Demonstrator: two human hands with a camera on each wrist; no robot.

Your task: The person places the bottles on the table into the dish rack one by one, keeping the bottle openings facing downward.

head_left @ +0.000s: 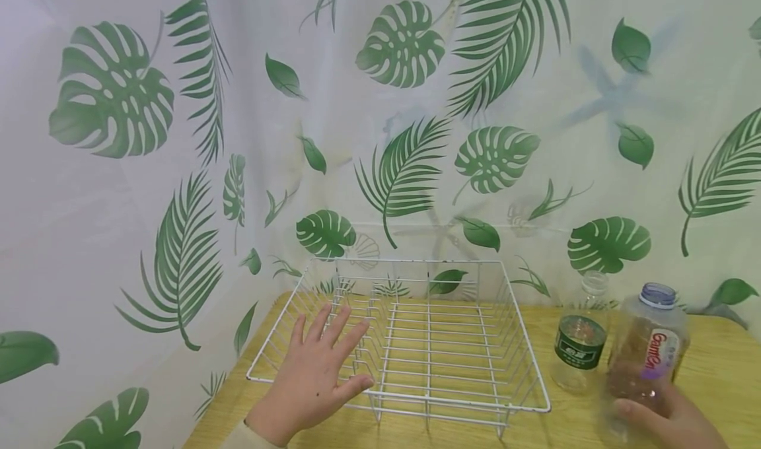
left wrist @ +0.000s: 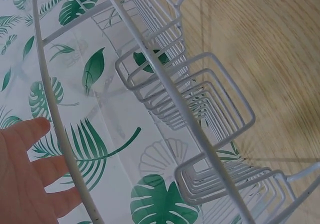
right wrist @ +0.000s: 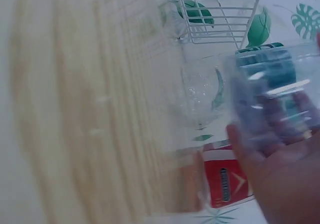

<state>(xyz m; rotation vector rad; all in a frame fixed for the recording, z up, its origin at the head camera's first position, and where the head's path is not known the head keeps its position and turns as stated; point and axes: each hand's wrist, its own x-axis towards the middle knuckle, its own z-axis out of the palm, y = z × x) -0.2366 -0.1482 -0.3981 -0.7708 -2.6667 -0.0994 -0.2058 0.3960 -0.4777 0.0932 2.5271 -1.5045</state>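
In the head view my left hand (head_left: 321, 376) is spread, palm down, over the left part of a white wire dish rack (head_left: 416, 261). Its straight fingers overlap the upright wire dividers. The left wrist view has those fingers (left wrist: 37, 169) right at a rack wire (left wrist: 165, 86). On the right, my right hand (head_left: 674, 413) grips a clear plastic bottle (head_left: 636, 350) low on its body. That bottle has a bluish neck, no cap and a "Gamten" label. Next to it stands a clear, capless bottle with a green label (head_left: 577, 350).
A red and white box (right wrist: 225, 176) lies past the right hand in the right wrist view. The wooden table (head_left: 713, 356) reaches back to a leaf-printed curtain (head_left: 404, 105), which also closes off the left side.
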